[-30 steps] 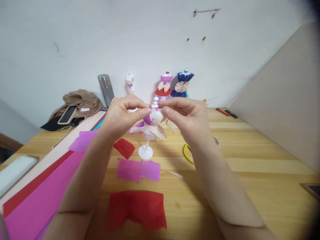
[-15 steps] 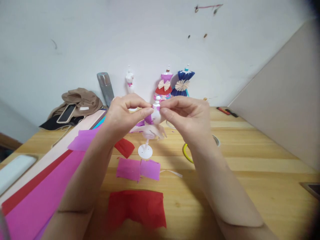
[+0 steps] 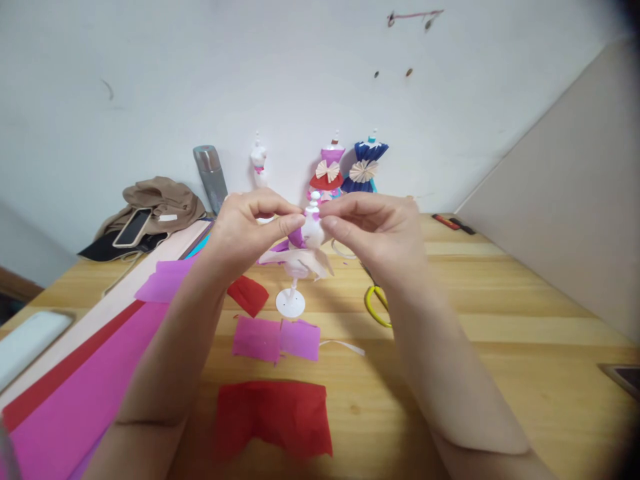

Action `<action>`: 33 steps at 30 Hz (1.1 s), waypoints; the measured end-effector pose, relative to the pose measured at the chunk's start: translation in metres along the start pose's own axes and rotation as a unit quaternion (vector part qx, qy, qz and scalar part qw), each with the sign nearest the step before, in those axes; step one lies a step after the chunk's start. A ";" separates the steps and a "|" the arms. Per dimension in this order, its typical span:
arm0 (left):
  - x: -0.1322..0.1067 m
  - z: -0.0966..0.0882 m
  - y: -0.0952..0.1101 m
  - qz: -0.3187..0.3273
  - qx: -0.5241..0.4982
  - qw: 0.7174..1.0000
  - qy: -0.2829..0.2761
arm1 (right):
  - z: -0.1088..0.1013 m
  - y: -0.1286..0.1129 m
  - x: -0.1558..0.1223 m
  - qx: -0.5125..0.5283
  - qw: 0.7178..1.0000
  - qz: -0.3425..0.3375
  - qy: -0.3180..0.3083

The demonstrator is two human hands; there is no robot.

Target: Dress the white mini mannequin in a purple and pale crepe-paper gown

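Note:
A small white dress-form mannequin (image 3: 313,232) stands upright on a round white base (image 3: 290,303), between my two hands. Purple crepe paper (image 3: 297,237) wraps its upper left side, and pale paper (image 3: 320,261) flares out around its lower part. My left hand (image 3: 250,223) is closed in a pinch on the purple paper at the left of the chest, just below the neck. On the opposite side, my right hand (image 3: 383,230) pinches a purple edge at the chest. The fingers hide most of the gripped paper.
Purple paper pieces (image 3: 277,339), a red piece (image 3: 273,413) and a smaller red one (image 3: 249,295) lie in front. Yellow-handled scissors (image 3: 371,307) rest beside my right forearm. Dressed mannequins (image 3: 327,167), a grey flask (image 3: 210,177), a phone (image 3: 133,227) and coloured sheets (image 3: 95,373) are around.
Both hands keep their pinch at the mannequin's chest with almost no movement. My right forearm has shifted slightly, and more of the scissors shows beside it.

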State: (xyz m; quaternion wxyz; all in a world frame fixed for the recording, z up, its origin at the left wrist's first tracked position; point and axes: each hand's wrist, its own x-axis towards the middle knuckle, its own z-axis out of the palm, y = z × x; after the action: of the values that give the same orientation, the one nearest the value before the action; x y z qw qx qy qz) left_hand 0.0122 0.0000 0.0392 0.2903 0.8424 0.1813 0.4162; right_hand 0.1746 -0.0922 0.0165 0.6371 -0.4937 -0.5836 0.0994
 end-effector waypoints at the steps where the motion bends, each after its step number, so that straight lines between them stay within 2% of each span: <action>1: 0.000 0.000 0.000 0.003 0.002 1.000 0.003 | 0.003 0.001 0.000 -0.001 1.000 -0.003 0.001; 8: -0.001 0.003 0.002 0.023 0.033 0.999 0.019 | 0.012 -0.001 -0.004 -0.034 0.999 -0.020 0.033; 17: -0.001 0.002 -0.001 0.010 0.031 0.999 0.014 | 0.004 0.000 -0.002 -0.056 0.998 -0.013 -0.001; 24: -0.002 0.007 -0.001 0.036 0.047 0.997 0.040 | 0.016 0.003 -0.005 -0.102 0.994 -0.016 0.038; 33: -0.002 0.007 0.001 0.014 0.040 0.999 0.032 | 0.007 -0.002 -0.004 -0.085 0.996 -0.027 0.021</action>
State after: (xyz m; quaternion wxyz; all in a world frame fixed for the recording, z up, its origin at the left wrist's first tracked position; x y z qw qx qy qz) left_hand 0.0162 -0.0043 0.0355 0.2443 0.8422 0.1957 0.4391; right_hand 0.1665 -0.0921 0.0139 0.6075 -0.5324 -0.5891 0.0217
